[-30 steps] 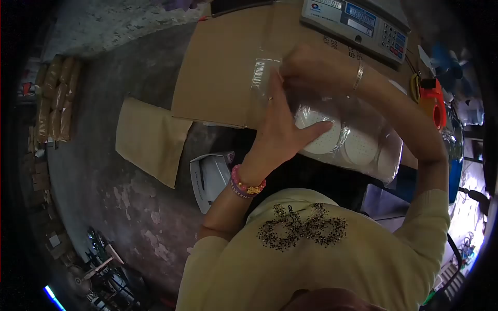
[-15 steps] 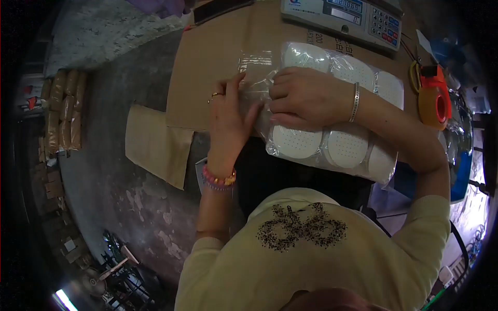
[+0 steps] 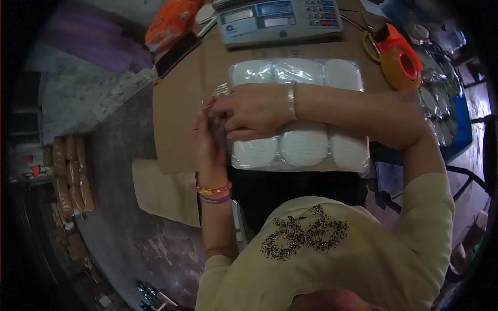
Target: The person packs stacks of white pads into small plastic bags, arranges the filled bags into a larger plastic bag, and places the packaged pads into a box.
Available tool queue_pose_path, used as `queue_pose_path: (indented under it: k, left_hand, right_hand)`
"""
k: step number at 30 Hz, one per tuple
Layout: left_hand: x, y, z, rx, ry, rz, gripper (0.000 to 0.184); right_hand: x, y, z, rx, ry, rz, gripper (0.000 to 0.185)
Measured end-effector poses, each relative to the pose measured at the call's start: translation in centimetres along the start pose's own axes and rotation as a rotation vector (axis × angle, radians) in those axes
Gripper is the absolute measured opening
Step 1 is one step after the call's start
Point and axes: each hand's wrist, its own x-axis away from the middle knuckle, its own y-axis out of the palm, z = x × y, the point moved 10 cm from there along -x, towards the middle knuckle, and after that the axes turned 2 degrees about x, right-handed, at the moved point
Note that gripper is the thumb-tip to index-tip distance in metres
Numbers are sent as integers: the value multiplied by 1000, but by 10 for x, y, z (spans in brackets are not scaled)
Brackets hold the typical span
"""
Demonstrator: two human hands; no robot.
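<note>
A clear plastic bag (image 3: 348, 124) holding several white round pads with tiny holes lies flat on the cardboard. My right hand (image 3: 259, 108), with a silver bracelet at the wrist, reaches across it. Its fingers are curled closed on the bag's left end. Against those fingers is my left hand (image 3: 209, 145), wearing pink and purple bracelets. It is closed on the loose plastic at the same end; its fingertips are partly hidden and slightly blurred.
Cardboard (image 3: 179, 124) covers the tabletop. A digital scale (image 3: 280, 23) stands at the back, with a dark phone-like slab (image 3: 177, 56) and an orange packet (image 3: 170, 23) to its left. An orange tape dispenser (image 3: 400, 59) and a blue crate (image 3: 459, 132) are at right.
My view has swung, shifting the table contents leftward. My left hand, spread beside the bag's end before, has come against my right fingers and closed. The right hand stays at the bag's left end.
</note>
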Motion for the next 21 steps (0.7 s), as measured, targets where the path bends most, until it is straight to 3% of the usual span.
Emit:
queue_pose_path:
  k: [3,5,6,8,9,10,11,12,14,18,20,21]
  left_hand:
    - [-52,-1,26,-18,-87,-74,40]
    - [-99,-4,34,-150,-259,-150,38]
    - [-113,0,32,-219,-343,-193,37]
    - [-130,16,34,-367,-257,-200,41]
    - [-131,26,36,-757,-76,-234,45]
    - [-125,36,36,-1138,120,-251,49]
    - [-91,70,28,-1580,-25,-312,60]
    - [-68,79,18,-1569,-27,-323,60]
    - [-23,129,26,-1759,519,-412,69]
    - [6,145,18,-1750,450,-364,74]
    - [20,157,24,-1739,581,-380,75]
    - [22,157,24,-1718,572,-362,75]
  right_hand:
    - [-21,-5,41,-9,237,-32,23]
    - [-43,-5,89,-21,291,45,21]
    - [-40,-32,110,-211,376,297,21]
    - [-18,-61,158,-745,576,749,21]
    - [-7,-57,179,-1098,686,937,22]
    - [-1,-57,188,-1172,732,982,21]
    - [0,-56,190,-1162,742,988,21]
    - [-2,-51,192,-1187,727,971,19]
    - [-7,-49,194,-1187,715,913,18]
    - [3,-66,166,-922,784,803,19]
    - [23,-105,111,-441,564,715,22]
    - [43,-123,72,-346,524,654,26]
